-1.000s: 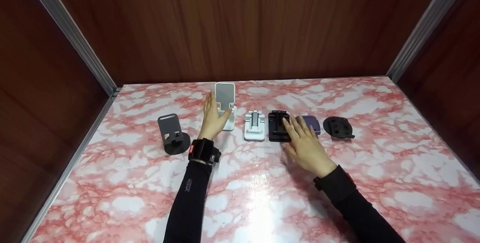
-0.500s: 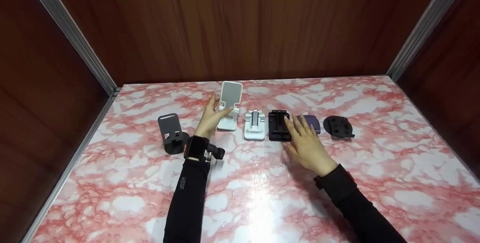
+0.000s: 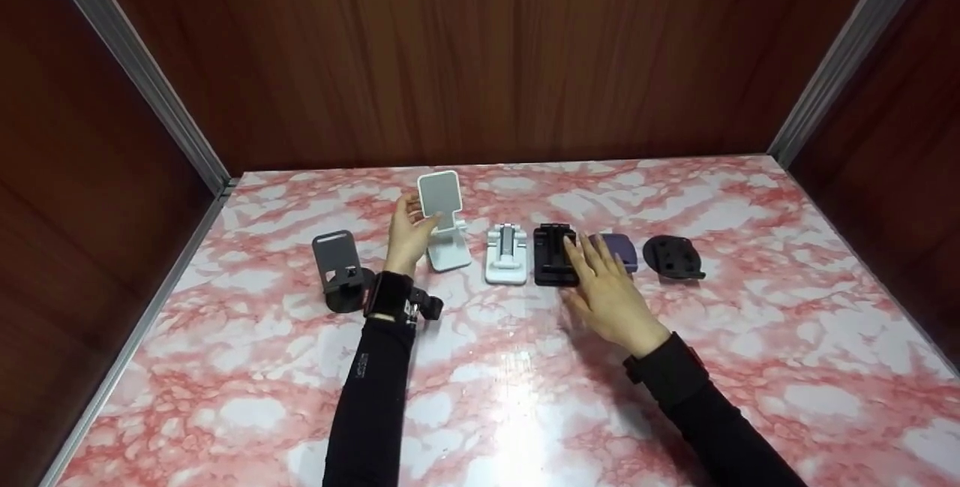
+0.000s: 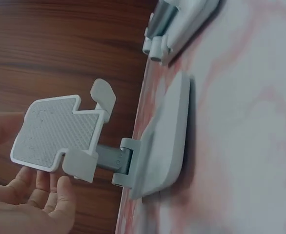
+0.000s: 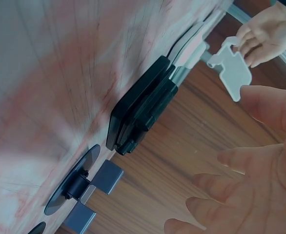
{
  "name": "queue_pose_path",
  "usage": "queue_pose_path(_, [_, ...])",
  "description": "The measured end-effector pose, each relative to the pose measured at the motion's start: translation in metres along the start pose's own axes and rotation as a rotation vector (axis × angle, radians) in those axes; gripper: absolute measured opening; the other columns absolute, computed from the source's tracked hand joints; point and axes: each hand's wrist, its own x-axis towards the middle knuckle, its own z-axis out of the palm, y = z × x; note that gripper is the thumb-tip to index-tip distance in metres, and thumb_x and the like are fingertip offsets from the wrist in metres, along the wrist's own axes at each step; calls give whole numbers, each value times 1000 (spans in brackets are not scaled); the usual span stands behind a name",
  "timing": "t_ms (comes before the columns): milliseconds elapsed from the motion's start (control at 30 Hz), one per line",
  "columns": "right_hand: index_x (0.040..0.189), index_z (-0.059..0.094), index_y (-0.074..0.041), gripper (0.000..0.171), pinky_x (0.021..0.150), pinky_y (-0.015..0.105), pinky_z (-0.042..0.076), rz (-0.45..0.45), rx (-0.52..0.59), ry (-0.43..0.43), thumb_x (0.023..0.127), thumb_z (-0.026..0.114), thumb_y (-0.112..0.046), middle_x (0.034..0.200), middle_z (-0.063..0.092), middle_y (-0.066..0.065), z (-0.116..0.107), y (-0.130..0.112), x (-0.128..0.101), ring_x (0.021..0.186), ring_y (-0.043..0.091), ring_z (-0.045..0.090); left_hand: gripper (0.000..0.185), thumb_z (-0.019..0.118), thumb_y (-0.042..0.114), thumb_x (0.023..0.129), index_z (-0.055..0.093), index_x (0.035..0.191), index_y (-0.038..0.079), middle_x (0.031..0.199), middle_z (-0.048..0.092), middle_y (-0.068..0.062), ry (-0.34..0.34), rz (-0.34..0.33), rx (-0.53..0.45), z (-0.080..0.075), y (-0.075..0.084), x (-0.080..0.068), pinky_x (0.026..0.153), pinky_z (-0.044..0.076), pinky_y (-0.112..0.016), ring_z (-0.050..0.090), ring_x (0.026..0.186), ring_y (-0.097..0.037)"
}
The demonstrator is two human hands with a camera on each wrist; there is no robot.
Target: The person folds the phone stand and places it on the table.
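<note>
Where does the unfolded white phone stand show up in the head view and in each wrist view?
Head: the unfolded white phone stand is left of center, near mid-height.
Left wrist: the stand appears sideways, reaching from left to past the middle.
Right wrist: the stand shows small at the upper right.
Shared landmark: the left hand, at the stand's plate in all three.

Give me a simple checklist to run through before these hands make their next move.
1. Left fingers on the raised white stand: ok, curled at its upper edge.
2. Its base fully flat on the table: cannot tell.
3. Gap to the folded white stand: ok, the two are apart.
4. Right fingers free: ok, spread and holding nothing.
5. Every stand unfolded: not ok, the folded white stand and black rectangular stand lie folded.
</note>
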Motion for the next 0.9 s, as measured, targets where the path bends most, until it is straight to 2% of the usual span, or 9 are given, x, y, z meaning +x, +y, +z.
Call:
queue_pose_path(167, [153,22,-1,73,112,63,14,-6,15,11,96,62,-21,156,14,24,1,-2,-1,143,43,9,30,63,-8,88,50,115,-7,107,58,-20,65,44,134,-2,2,4,88,51,-34,59,97,-31])
queue_pose_path(267, [153,22,-1,72,113,61,14,-12,20,15,96,62,-21,156,15,25,0,-3,-2,143,42,9,24,63,-9,87,51,108,-9,101,62,-19,82,63,173,-1,5,7,82,53,-31,62,94,-30])
queue_pose_path(500, [153,23,-1,70,111,63,18,-22,12,15,97,61,-22,155,17,26,2,-5,-2,143,42,11,16,64,-14,84,54,95,-9,92,64,-20,65,97,144,0,8,10,75,54,-25,64,89,-29])
queue_pose_path(700, [153,22,-2,71,111,63,17,-27,31,2,97,61,-22,156,15,26,3,-6,-2,143,42,10,15,64,-14,85,55,97,-12,93,64,-21,36,120,83,2,14,6,71,55,-22,66,83,-27])
queue_pose_path(900, [152,26,0,70,109,65,22,-37,28,21,96,63,-20,155,18,26,4,-5,-3,142,44,14,14,64,-15,84,56,95,-11,88,64,-19,-14,183,27,4,28,-1,69,54,-20,65,77,-19])
